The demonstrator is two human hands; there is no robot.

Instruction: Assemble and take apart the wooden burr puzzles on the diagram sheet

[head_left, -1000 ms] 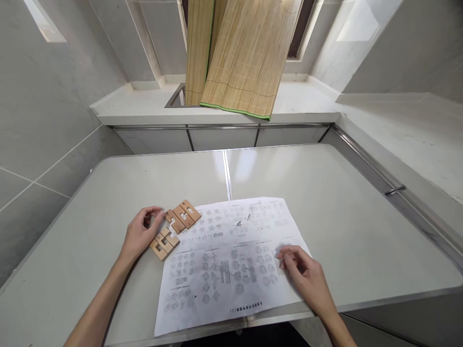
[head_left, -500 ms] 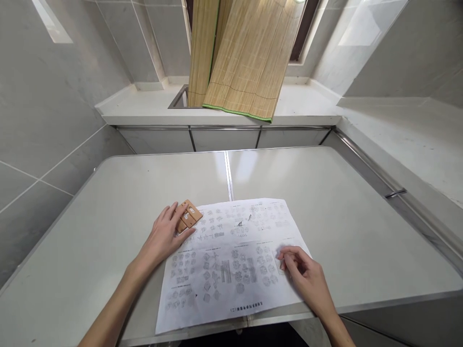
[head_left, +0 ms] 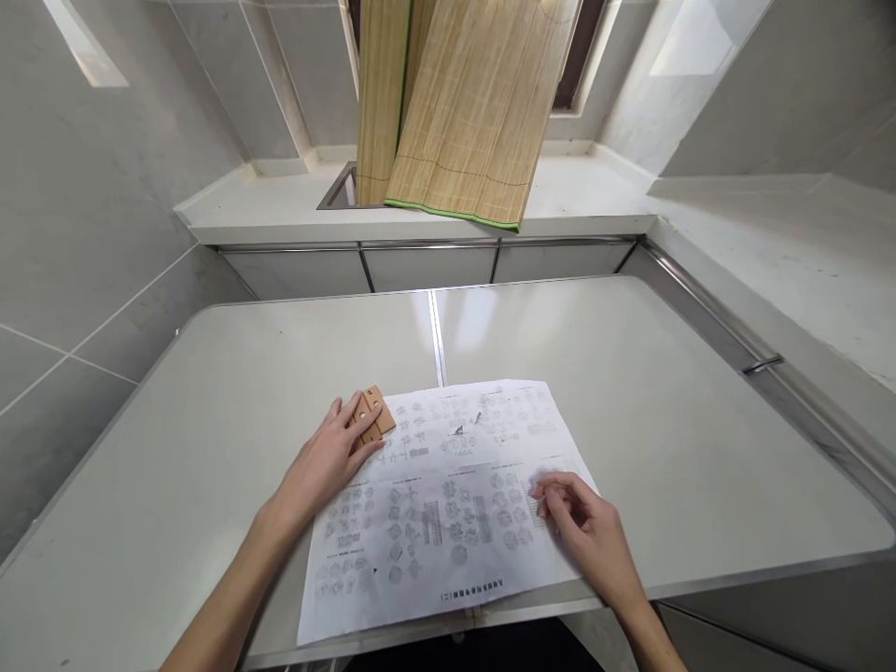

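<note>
A large printed paper sheet (head_left: 448, 504) with small grey diagrams lies on the table, its lettering upside down to me. At its upper left corner my left hand (head_left: 343, 434) has its fingers and thumb over flat tan wooden pieces (head_left: 378, 411) with round holes. These pieces lie close together, partly hidden under the fingers. Over the right edge of the sheet rests my right hand (head_left: 581, 518), its fingers loosely curled in; I see nothing in it.
The pale folding table (head_left: 700, 448) has a metal seam down its middle. Behind it runs a white counter (head_left: 273, 201) with a sink (head_left: 336, 191). A bamboo mat (head_left: 476, 121) with green edging hangs over the counter. Tiled walls stand on both sides.
The wooden pieces under my left hand have shifted: a slotted face showed before, and round holes show now. The right hand keeps its place on the sheet. The view has moved slightly.
</note>
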